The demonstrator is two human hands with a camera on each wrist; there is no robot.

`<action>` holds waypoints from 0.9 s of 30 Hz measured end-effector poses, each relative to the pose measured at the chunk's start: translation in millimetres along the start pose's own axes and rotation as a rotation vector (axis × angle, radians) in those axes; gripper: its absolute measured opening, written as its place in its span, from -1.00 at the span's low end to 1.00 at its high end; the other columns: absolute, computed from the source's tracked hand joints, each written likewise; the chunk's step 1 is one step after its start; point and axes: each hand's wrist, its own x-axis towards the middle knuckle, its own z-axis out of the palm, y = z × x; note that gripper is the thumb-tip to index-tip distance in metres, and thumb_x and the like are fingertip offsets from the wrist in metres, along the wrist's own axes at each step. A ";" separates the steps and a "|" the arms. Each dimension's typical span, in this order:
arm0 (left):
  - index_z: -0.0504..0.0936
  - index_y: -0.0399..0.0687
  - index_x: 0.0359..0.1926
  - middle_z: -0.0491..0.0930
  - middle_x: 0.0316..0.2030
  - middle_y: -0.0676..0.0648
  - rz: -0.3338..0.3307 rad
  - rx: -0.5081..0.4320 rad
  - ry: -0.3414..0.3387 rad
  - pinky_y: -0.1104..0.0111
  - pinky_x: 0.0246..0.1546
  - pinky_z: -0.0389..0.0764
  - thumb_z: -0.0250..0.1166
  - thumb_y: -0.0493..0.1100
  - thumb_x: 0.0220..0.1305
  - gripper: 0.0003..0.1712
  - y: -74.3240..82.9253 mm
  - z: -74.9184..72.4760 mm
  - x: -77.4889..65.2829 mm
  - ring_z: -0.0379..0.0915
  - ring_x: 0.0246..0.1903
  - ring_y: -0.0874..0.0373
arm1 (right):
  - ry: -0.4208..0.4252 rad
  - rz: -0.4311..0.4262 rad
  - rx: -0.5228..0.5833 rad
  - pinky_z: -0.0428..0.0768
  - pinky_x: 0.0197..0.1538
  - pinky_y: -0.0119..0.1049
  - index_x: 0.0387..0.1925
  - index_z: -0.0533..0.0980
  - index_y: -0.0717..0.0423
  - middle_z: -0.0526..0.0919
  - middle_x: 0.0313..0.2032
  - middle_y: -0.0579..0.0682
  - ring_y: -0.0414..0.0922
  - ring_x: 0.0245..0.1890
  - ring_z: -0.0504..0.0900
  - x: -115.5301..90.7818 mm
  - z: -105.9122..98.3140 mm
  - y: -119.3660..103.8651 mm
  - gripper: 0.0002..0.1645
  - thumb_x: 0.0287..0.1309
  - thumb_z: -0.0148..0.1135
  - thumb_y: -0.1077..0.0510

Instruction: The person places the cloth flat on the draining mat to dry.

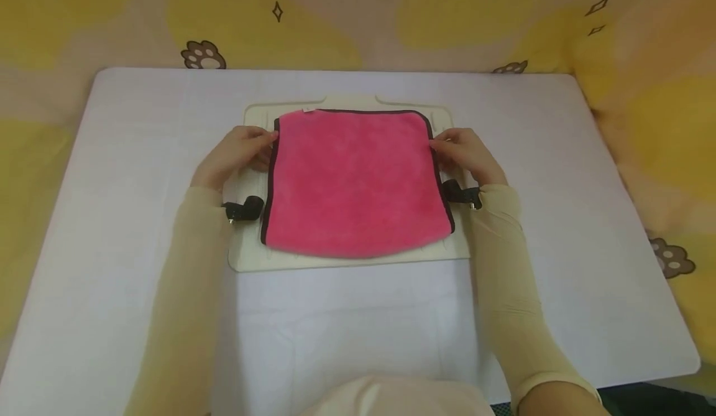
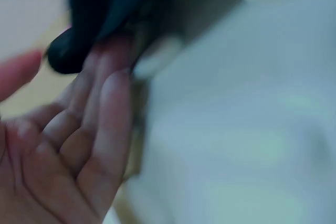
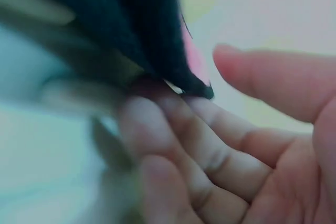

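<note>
A pink towel (image 1: 352, 186) with dark edging lies spread over a cream flat board (image 1: 246, 260); its near edge curves without trim, like a fold. At the towel's left edge, my left hand (image 1: 232, 155) has its fingers under the border. The left wrist view shows the towel's dark side (image 2: 100, 19) on those fingers, with the thumb (image 2: 18, 74) just apart. My right hand (image 1: 467, 155) is at the right edge, fingers beneath the dark border (image 3: 194, 82). Its thumb (image 3: 252, 69) stands off the cloth in the right wrist view.
Under the board is a white table (image 1: 112, 229) with rounded corners. A patterned yellow and beige curtain (image 1: 347, 18) hangs behind and at the sides. A small black wrist camera (image 1: 245, 208) sits on the left wrist, another (image 1: 461, 193) on the right.
</note>
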 end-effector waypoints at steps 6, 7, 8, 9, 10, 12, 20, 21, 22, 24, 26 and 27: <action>0.46 -0.55 -0.06 0.53 -0.63 0.07 0.008 -0.165 0.152 0.44 -0.59 0.56 -0.01 0.08 0.43 -0.37 4.9 10.7 20.0 0.48 -0.65 0.33 | 0.084 -0.007 -0.022 0.42 -0.54 -0.49 -0.27 0.54 0.39 0.49 -0.68 -0.18 -0.32 -0.70 0.43 18.2 5.7 -5.6 -0.72 0.15 0.25 0.18; 0.48 -0.55 -0.09 0.53 -0.65 0.09 0.017 -0.169 0.174 0.46 -0.61 0.54 0.02 0.04 0.42 -0.42 5.9 11.9 21.4 0.46 -0.67 0.34 | 0.095 -0.013 -0.027 0.41 -0.54 -0.50 -0.28 0.54 0.40 0.49 -0.68 -0.19 -0.33 -0.69 0.42 19.7 6.4 -6.2 -0.73 0.13 0.26 0.19; 0.50 -0.55 -0.11 0.53 -0.66 0.10 0.026 -0.172 0.199 0.47 -0.62 0.53 0.06 0.00 0.40 -0.46 6.7 12.9 22.6 0.45 -0.68 0.36 | 0.106 -0.022 -0.037 0.39 -0.54 -0.50 -0.30 0.55 0.40 0.48 -0.68 -0.19 -0.33 -0.69 0.41 20.6 6.6 -6.7 -0.74 0.13 0.26 0.20; 0.51 -0.54 -0.13 0.52 -0.65 0.11 0.034 -0.162 0.225 0.48 -0.63 0.51 0.09 -0.05 0.39 -0.51 7.8 13.4 23.4 0.44 -0.70 0.37 | 0.121 -0.031 -0.046 0.38 -0.53 -0.50 -0.31 0.55 0.40 0.48 -0.67 -0.20 -0.34 -0.67 0.40 21.5 6.9 -7.1 -0.74 0.12 0.26 0.20; 0.53 -0.51 -0.14 0.51 -0.65 0.12 0.036 -0.154 0.253 0.50 -0.63 0.51 0.12 -0.08 0.37 -0.56 8.4 13.5 24.0 0.43 -0.70 0.39 | 0.140 -0.038 -0.047 0.37 -0.52 -0.50 -0.32 0.56 0.39 0.48 -0.67 -0.21 -0.34 -0.67 0.40 22.0 6.9 -7.7 -0.75 0.11 0.27 0.21; 0.55 -0.46 -0.13 0.51 -0.63 0.15 0.037 -0.138 0.319 0.53 -0.60 0.49 0.15 -0.14 0.33 -0.64 8.9 12.5 25.0 0.43 -0.69 0.42 | 0.179 -0.058 -0.046 0.35 -0.49 -0.50 -0.33 0.56 0.40 0.46 -0.67 -0.24 -0.35 -0.63 0.38 23.7 7.1 -8.0 -0.75 0.09 0.27 0.21; 0.55 -0.35 -0.02 0.57 -0.53 0.11 0.000 -0.137 0.428 0.57 -0.47 0.50 0.17 -0.15 0.31 -0.64 1.9 8.2 25.3 0.44 -0.64 0.45 | 0.282 -0.057 -0.047 0.38 -0.45 -0.51 -0.32 0.55 0.37 0.52 -0.61 -0.18 -0.35 -0.59 0.41 29.0 12.4 -8.6 -0.74 0.11 0.27 0.18; 0.52 -0.35 0.04 0.59 -0.45 0.04 -0.014 -0.127 0.402 0.57 -0.46 0.51 0.16 -0.13 0.32 -0.61 2.0 8.4 24.4 0.45 -0.62 0.45 | 0.277 -0.045 -0.057 0.39 -0.44 -0.50 -0.30 0.56 0.37 0.55 -0.58 -0.16 -0.35 -0.57 0.42 29.0 12.5 -8.3 -0.72 0.11 0.27 0.16; 0.49 -0.34 0.08 0.60 -0.37 -0.04 -0.028 -0.113 0.374 0.56 -0.46 0.51 0.16 -0.11 0.32 -0.57 1.9 8.7 23.0 0.46 -0.62 0.44 | 0.268 -0.035 -0.071 0.39 -0.41 -0.50 -0.28 0.57 0.37 0.57 -0.55 -0.13 -0.33 -0.53 0.42 27.9 12.5 -8.4 -0.69 0.11 0.27 0.14; 0.44 -0.35 0.13 0.58 -0.24 -0.18 -0.052 -0.071 0.315 0.55 -0.46 0.53 0.13 -0.10 0.33 -0.53 1.8 9.3 18.7 0.48 -0.62 0.41 | 0.236 -0.025 -0.093 0.38 -0.36 -0.48 -0.24 0.58 0.37 0.59 -0.49 -0.11 -0.31 -0.47 0.42 24.2 11.9 -7.5 -0.65 0.11 0.28 0.10; 0.43 -0.39 0.10 0.55 -0.20 -0.25 -0.063 -0.013 0.262 0.55 -0.48 0.52 0.13 -0.09 0.33 -0.52 1.4 9.8 12.0 0.48 -0.63 0.40 | 0.181 -0.027 -0.089 0.39 -0.35 -0.46 -0.24 0.58 0.38 0.60 -0.48 -0.10 -0.28 -0.46 0.44 17.8 10.7 -6.5 -0.63 0.13 0.27 0.08; 0.43 -0.41 0.08 0.55 -0.21 -0.26 -0.069 0.014 0.241 0.54 -0.49 0.52 0.14 -0.09 0.33 -0.53 0.7 9.9 8.2 0.48 -0.63 0.40 | 0.152 -0.027 -0.076 0.39 -0.36 -0.45 -0.24 0.58 0.38 0.59 -0.50 -0.10 -0.27 -0.48 0.45 13.6 10.1 -6.1 -0.63 0.14 0.26 0.08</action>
